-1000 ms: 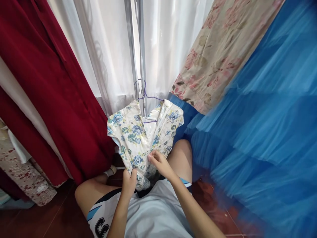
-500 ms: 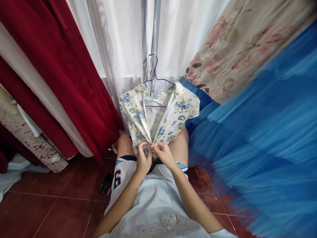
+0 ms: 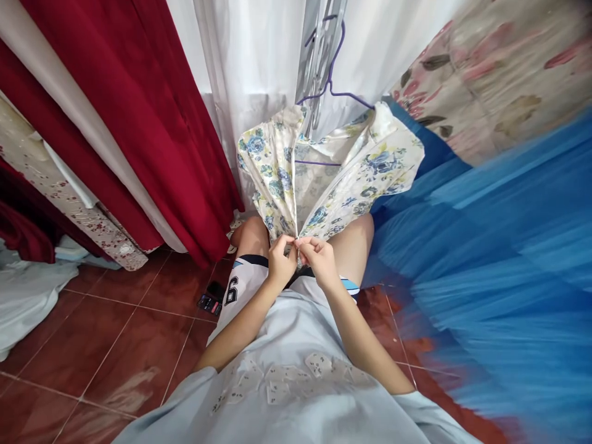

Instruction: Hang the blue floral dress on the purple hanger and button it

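A white shirt with blue flowers [image 3: 370, 169] hangs on a purple wire hanger [image 3: 333, 86] hooked to a metal pole [image 3: 319, 55]. Its two front edges fall open from the collar and meet low down above my knees. My left hand [image 3: 280, 266] pinches the left front edge there. My right hand [image 3: 319, 261] pinches the right front edge. The fingertips of both hands touch at the shirt's opening. What sits between the fingertips is too small to make out.
Red curtains [image 3: 129, 105] hang at the left, white sheer curtains [image 3: 250, 61] behind the pole. Blue tulle [image 3: 499, 246] fills the right, with floral cloth [image 3: 499, 68] above it. A small dark object [image 3: 210, 300] lies on the red floor tiles [image 3: 102, 345]. White cloth [image 3: 23, 302] lies far left.
My left hand has come up from lower on the shirt to meet my right hand at the front opening. The view has tilted down and the shirt sits higher in frame.
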`<state>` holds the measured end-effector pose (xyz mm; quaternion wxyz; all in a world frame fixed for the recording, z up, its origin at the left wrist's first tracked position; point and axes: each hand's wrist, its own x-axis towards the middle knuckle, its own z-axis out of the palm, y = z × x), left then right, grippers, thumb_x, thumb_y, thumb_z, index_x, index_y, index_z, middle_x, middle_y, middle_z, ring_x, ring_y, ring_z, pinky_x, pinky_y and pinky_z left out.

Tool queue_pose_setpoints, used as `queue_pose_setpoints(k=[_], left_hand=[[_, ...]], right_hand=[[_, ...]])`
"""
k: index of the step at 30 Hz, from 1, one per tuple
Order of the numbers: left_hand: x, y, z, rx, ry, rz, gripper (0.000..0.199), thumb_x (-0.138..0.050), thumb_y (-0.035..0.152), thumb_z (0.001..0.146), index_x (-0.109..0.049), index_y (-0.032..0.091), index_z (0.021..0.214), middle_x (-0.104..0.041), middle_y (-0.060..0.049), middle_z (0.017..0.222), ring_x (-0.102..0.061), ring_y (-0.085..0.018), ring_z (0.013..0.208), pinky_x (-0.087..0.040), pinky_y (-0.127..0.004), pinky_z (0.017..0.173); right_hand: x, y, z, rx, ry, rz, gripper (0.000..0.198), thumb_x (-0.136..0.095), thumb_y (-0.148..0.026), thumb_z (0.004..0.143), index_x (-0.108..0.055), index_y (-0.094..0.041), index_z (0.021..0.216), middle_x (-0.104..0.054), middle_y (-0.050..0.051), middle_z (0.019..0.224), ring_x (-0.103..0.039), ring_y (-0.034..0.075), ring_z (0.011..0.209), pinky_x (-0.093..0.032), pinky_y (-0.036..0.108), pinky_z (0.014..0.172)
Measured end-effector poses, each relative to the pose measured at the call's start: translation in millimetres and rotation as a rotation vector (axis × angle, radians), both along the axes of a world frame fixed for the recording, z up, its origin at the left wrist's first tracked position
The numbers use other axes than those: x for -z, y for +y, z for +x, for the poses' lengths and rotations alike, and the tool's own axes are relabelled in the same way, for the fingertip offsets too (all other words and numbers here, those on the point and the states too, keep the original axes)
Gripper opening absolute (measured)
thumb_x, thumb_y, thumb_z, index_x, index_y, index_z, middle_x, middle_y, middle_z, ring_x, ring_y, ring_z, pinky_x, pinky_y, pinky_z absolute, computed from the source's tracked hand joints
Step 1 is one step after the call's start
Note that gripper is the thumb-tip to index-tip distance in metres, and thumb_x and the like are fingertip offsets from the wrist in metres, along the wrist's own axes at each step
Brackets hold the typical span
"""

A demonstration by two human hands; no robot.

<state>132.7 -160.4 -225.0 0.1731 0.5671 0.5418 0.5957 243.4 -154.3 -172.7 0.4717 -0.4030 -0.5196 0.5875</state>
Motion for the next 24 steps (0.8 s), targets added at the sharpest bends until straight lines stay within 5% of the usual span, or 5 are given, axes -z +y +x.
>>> queue_pose_setpoints(k=[6,17,24], left_hand=[[-0.8,-3,-5,0.035,0.102,0.037,0.014,-0.055,0.029,0.093,-0.059,0.02,0.083,-0.066,-0.005,0.081,-0.062,-0.02,0.083,-0.046,-0.03,0.081],[-17.8,-11,8,0.11,0.151,0.018,0.013,-0.057,0.031,0.091,-0.06,0.021,0.083,-0.066,-0.005,0.082,-0.062,-0.021,0.084,-0.045,-0.031,0.079],[7.1,-22,1,0.16,0.185,-0.02,0.019,-0.056,0.031,0.092,-0.058,0.021,0.076,-0.064,-0.005,0.077,-0.061,-0.021,0.079,-0.046,-0.032,0.078]], right_hand=[[-28,19,-1,0.096,0.119,0.035,0.018,-0.068,-0.034,0.075,-0.066,-0.016,0.077,-0.043,-0.006,0.045,-0.031,0.008,0.043,-0.022,0.025,0.045],[-166,109,-5,0.15,0.179,0.327,0.023,-0.07,-0.034,0.07,-0.062,-0.016,0.06,-0.039,-0.005,0.043,-0.026,0.007,0.043,-0.02,0.026,0.046],[-192,129,-10,0.155,0.249,0.347,0.019,-0.068,-0.03,0.07,-0.058,-0.018,0.06,-0.039,-0.006,0.045,-0.029,0.007,0.042,-0.022,0.025,0.043]])
